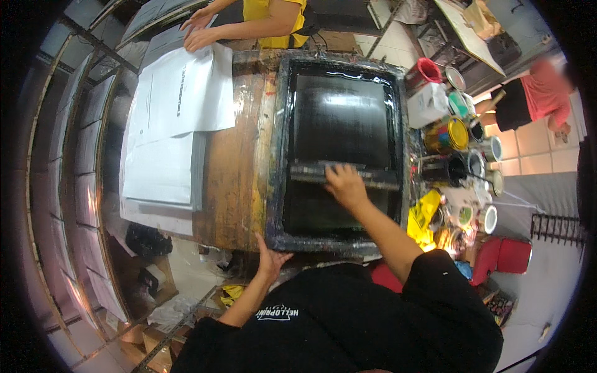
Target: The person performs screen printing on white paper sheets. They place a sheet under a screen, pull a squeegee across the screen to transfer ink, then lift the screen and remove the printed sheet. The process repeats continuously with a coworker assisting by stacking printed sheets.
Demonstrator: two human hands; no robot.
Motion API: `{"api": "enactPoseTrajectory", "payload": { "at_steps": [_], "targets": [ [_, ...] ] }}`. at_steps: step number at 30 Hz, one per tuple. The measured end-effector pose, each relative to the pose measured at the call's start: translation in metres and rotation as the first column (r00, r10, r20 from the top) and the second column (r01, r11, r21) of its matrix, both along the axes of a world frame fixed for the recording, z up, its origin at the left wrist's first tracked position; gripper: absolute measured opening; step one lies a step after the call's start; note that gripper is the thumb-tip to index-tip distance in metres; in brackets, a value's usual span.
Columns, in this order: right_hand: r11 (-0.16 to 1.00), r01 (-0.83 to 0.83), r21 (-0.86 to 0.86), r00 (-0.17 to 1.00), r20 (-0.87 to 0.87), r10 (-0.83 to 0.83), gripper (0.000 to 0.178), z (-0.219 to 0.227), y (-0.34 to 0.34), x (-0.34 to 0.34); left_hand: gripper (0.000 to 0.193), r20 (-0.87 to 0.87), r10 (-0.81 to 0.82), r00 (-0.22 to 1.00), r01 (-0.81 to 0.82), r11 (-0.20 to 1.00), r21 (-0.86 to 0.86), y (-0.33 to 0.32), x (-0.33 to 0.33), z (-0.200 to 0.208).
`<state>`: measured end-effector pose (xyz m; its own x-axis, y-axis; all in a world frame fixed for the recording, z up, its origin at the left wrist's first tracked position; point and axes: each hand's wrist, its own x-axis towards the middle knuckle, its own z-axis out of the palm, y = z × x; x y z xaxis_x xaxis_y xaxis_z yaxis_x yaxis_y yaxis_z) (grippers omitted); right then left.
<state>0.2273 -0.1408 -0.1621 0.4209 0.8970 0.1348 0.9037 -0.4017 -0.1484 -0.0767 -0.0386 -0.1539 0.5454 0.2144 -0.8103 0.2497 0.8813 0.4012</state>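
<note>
A long dark squeegee (pixel 377 180) lies crosswise on the mesh of a screen-printing frame (pixel 277 186). My right hand (pixel 346 185) is closed over its top edge, left of the middle. Glossy black ink (pixel 388 93) lines the mesh's edges, and streaks run over the mesh beyond the squeegee. At the frame's near left corner, my left hand (pixel 271 261) rests against the edge, thumb up and fingers stretched out. What lies under the frame is hidden.
A co-worker's hands (pixel 202 37) touch a printed white sheet (pixel 186 93) above a paper stack (pixel 158 168) at left. Several paint cans (pixel 457 133) crowd the frame's right side, near a yellow cloth (pixel 423 217). Racks (pixel 87 155) stand far left. Another person (pixel 538 96) is at right.
</note>
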Motion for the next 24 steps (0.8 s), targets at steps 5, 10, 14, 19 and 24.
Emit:
{"api": "enactPoseTrajectory", "payload": {
  "at_steps": [5,10,14,19,24],
  "targets": [
    [0.996,-0.009,0.092,0.998,0.060,0.003,0.036,0.001,0.111,0.158,0.119,-0.119,0.059,0.991,-0.060,0.998,-0.006,-0.005,0.006,0.006],
    [0.996,-0.047,-0.077,0.994,-0.104,0.038,0.046,0.037,0.176,0.278,0.115,-0.169,0.149,0.974,-0.143,0.989,0.049,-0.016,0.001,0.020],
    [0.992,-0.009,0.130,0.997,0.083,-0.002,0.041,0.013,0.172,0.286,0.108,-0.143,0.155,0.978,-0.135,0.980,0.144,-0.014,0.008,0.041],
    [0.997,-0.021,0.081,0.996,0.083,0.014,0.038,0.010,0.114,0.183,0.117,-0.056,0.077,0.996,-0.066,0.984,0.168,-0.016,-0.012,0.034],
    [0.998,0.006,-0.062,0.998,-0.059,-0.009,0.042,0.064,0.003,0.009,0.122,0.149,0.011,0.989,-0.036,0.985,0.168,-0.009,-0.013,0.057]
  ]
}}
